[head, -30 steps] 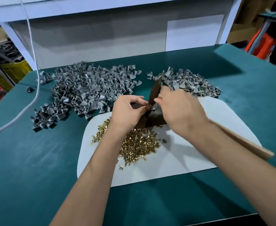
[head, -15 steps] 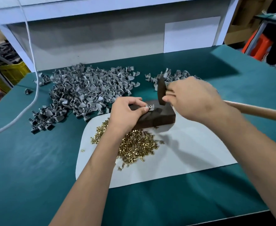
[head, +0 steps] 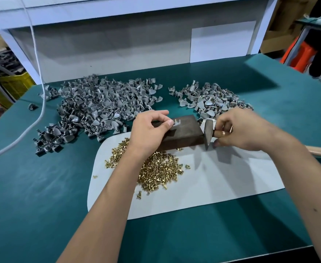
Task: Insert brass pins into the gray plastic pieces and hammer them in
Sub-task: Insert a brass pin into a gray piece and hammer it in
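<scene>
This is a small factory workshop: big piles of gray plastic pieces (head: 106, 103) and brass pins (head: 157, 168) lie by the fingers on a green workbench (head: 42, 186).

Readable text, labels, brands, numbers, signs: none. You have no legible marking anywhere in your view.

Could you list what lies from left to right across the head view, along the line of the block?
White cable → big gray pile → left hand → gray piece on the wooden block → hammer head → right hand.
</scene>
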